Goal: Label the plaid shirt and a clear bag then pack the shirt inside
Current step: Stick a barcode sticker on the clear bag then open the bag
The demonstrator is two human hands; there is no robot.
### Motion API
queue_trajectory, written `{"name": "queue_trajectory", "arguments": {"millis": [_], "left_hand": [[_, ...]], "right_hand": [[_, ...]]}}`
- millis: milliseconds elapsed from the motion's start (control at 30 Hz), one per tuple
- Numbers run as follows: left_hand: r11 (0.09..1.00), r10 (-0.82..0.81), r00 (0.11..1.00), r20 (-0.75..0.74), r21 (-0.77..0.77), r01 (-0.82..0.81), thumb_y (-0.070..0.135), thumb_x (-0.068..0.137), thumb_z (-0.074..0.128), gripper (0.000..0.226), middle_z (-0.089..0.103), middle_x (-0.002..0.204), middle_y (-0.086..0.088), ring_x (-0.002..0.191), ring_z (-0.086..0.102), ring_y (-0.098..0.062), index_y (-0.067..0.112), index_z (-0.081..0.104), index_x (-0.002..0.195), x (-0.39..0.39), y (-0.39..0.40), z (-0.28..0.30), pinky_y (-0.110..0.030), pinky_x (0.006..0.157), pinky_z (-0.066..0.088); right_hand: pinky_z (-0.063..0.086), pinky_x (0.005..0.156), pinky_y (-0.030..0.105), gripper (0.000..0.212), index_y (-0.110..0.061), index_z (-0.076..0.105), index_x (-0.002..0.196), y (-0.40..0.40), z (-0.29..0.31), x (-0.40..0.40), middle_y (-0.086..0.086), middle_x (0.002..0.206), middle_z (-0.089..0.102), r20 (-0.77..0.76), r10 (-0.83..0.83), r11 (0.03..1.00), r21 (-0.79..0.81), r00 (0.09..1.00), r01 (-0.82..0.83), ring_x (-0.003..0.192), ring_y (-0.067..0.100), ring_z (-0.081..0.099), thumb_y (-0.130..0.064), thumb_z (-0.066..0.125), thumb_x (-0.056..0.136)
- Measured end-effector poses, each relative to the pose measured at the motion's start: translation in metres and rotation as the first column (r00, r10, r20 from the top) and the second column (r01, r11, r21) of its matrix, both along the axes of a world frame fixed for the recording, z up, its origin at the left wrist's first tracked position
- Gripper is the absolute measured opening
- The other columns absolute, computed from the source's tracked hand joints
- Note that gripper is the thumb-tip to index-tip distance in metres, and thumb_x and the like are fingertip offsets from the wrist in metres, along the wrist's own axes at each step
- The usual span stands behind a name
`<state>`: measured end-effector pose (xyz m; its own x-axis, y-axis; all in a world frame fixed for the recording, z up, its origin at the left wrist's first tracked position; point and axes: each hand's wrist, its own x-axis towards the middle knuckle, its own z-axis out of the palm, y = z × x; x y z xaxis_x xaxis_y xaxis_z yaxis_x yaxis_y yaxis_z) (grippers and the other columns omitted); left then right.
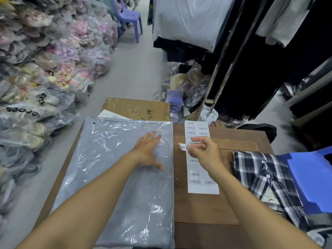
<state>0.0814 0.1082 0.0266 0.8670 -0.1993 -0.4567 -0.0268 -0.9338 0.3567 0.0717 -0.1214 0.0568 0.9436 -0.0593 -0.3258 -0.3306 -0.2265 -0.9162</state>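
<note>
A barcode sticker (pixel 183 146) is pinched in the right hand (pixel 203 150) above the label sheet (pixel 201 177) at the middle of the bench (pixel 206 209). The left hand (pixel 149 151) is laid open and flat on the clear bag (pixel 115 169) along the left edge. The plaid shirt (pixel 265 180) is folded at the right edge. Bag labelling appears to be in hand; next, the sticker should be pressed smoothly onto the held-down plastic.
</note>
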Motion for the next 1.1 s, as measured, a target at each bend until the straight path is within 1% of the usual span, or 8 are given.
{"name": "queue_trajectory", "arguments": {"millis": [200, 400, 633, 767, 867, 967, 1033, 1100], "left_hand": [[0.997, -0.044, 0.999, -0.012, 0.063, 0.045, 0.068, 0.045, 0.085, 0.146, -0.012, 0.167, -0.001, 0.153, -0.013, -0.023, 0.026, 0.001, 0.158, -0.007, -0.004, -0.027, -0.045, 0.123, -0.005], [0.978, -0.150, 0.989, 0.018, 0.151, 0.145, 0.078, 0.050, 0.074, 0.142, -0.018, 0.165, -0.002, 0.152, -0.015, -0.024, 0.027, -0.004, 0.157, -0.041, -0.030, -0.025, -0.045, 0.122, -0.004], [0.964, -0.197, 0.974, 0.110, 0.205, 0.172, 0.090, 0.047, 0.059, 0.141, -0.008, 0.166, -0.007, 0.151, -0.002, -0.029, 0.022, 0.002, 0.157, -0.082, -0.053, -0.029, -0.047, 0.119, 0.004], [0.961, -0.206, 0.969, 0.133, 0.213, 0.175, 0.092, 0.044, 0.058, 0.142, 0.001, 0.164, -0.007, 0.149, 0.005, -0.030, 0.021, 0.006, 0.156, -0.092, -0.056, -0.031, -0.047, 0.118, 0.010], [0.991, -0.106, 0.991, 0.078, 0.085, 0.100, 0.091, 0.047, 0.060, 0.130, 0.009, 0.161, -0.003, 0.148, 0.007, -0.026, 0.024, 0.019, 0.150, -0.093, -0.057, -0.025, -0.045, 0.118, 0.009], [0.958, 0.222, 0.970, 0.102, -0.208, -0.197, 0.088, 0.062, 0.046, 0.087, 0.042, 0.134, 0.008, 0.132, 0.032, -0.018, 0.028, 0.047, 0.125, -0.082, -0.056, -0.016, -0.035, 0.107, 0.024], [0.827, 0.458, 0.885, 0.082, -0.404, -0.391, 0.081, 0.071, 0.044, 0.063, 0.055, 0.111, 0.011, 0.114, 0.047, -0.016, 0.027, 0.059, 0.100, -0.070, -0.056, -0.012, -0.032, 0.098, 0.035], [0.642, 0.606, 0.794, -0.049, -0.560, -0.524, 0.068, 0.080, 0.059, 0.043, 0.060, 0.085, 0.011, 0.090, 0.057, -0.015, 0.024, 0.059, 0.078, -0.058, -0.057, -0.005, -0.029, 0.080, 0.044]], "right_hand": [[0.058, 0.088, 0.055, 0.023, -0.016, 0.065, 0.096, 0.002, -0.008, -0.002, 0.009, 0.074, 0.072, -0.008, -0.016, 1.000, 0.012, 1.000, 0.016, 0.075, 0.027, 0.068, -0.003, 0.077, 0.082], [0.058, 0.087, 0.056, 0.023, -0.017, 0.064, 0.092, 0.000, -0.016, -0.007, 0.009, 0.073, 0.072, -0.007, -0.019, 1.000, 0.022, 1.000, 0.019, 0.074, 0.027, 0.067, -0.002, 0.077, 0.082], [0.059, 0.084, 0.052, 0.025, -0.021, 0.064, 0.091, -0.001, -0.032, -0.020, 0.011, 0.078, 0.072, -0.020, 0.008, 0.999, -0.048, 1.000, -0.009, 0.071, 0.022, 0.067, -0.001, 0.075, 0.081], [0.057, 0.076, 0.041, 0.022, -0.013, 0.065, 0.095, 0.002, -0.038, -0.027, 0.018, 0.083, 0.073, -0.041, 0.022, 0.997, -0.069, 0.999, -0.025, 0.068, 0.021, 0.064, 0.000, 0.075, 0.082], [0.054, 0.073, 0.037, 0.022, -0.013, 0.064, 0.096, 0.003, -0.040, -0.029, 0.013, 0.079, 0.070, -0.036, 0.038, 0.996, -0.082, 0.999, -0.041, 0.066, 0.020, 0.062, 0.000, 0.076, 0.082], [0.053, 0.068, 0.033, 0.021, -0.014, 0.065, 0.096, 0.004, -0.042, -0.028, 0.013, 0.082, 0.071, -0.024, 0.047, 0.994, -0.100, 0.999, -0.049, 0.068, 0.019, 0.062, -0.002, 0.075, 0.082], [0.057, 0.071, 0.035, 0.021, -0.016, 0.065, 0.096, 0.006, -0.043, -0.025, 0.015, 0.087, 0.073, -0.006, 0.058, 0.992, -0.116, 0.998, -0.058, 0.072, 0.023, 0.066, -0.004, 0.076, 0.082], [0.058, 0.074, 0.036, 0.023, -0.021, 0.064, 0.093, 0.009, -0.043, -0.024, 0.016, 0.087, 0.073, 0.015, 0.070, 0.990, -0.123, 0.997, -0.067, 0.075, 0.026, 0.069, -0.005, 0.076, 0.082]]}}
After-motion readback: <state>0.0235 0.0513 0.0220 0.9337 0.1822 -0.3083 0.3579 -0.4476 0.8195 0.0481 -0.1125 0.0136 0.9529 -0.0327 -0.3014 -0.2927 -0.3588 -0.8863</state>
